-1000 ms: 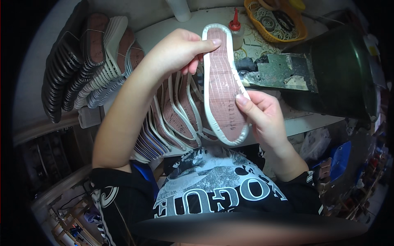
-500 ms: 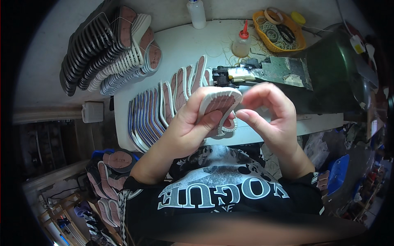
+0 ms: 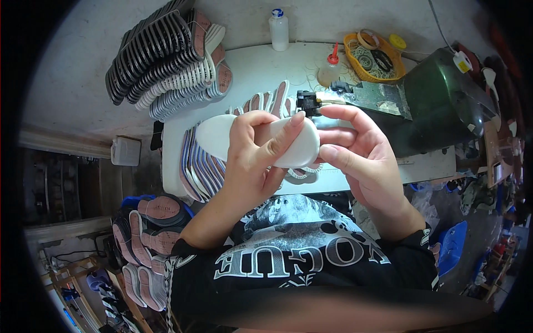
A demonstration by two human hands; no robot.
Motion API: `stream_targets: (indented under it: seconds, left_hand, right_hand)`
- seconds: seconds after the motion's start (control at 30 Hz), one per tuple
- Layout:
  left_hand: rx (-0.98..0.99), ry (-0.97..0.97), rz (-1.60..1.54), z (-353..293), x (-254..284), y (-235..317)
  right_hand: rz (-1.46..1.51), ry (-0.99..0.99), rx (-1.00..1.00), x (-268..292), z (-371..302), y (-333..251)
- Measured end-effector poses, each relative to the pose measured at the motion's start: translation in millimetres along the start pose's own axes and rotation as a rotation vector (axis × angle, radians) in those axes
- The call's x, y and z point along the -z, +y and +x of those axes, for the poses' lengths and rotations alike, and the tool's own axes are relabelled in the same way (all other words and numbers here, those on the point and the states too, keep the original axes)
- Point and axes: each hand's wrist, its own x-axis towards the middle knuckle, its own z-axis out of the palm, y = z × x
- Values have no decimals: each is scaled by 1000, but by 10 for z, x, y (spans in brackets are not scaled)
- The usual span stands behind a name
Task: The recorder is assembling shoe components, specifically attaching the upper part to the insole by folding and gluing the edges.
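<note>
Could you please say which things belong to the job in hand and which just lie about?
Seemingly in use:
white insole, gripped by left hand;
right hand alongside;
row of insoles.

Seemingly idle:
yellow basket;
white jug;
blue-capped bottle.

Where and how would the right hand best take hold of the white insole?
Probably by the rounded end of the white insole, from the right, thumb on the upper face and fingers beneath. That end juts past the left hand toward the right hand, and its flat shape suits a pinch; the left hand covers the middle.
</note>
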Motion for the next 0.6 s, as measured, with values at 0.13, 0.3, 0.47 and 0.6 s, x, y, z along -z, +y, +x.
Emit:
stream_targets:
  seconds: [0.13,0.3,0.47,0.6]
  left_hand:
    - [-6,13,67,-53,-24,-63]
    - [18,-28,-17,-94,-56,-155]
    - [-121,-51,-135,-70,-96,-252]
    - [-51,-59,-166,-156,-115,-233]
  right_hand:
    - [47,88,-49,-14,-27,-10]
    - [58,44,-84,155,41,126]
    - [430,-124,-226,179,127,319]
    - [552,-198,-189,81,127,339]
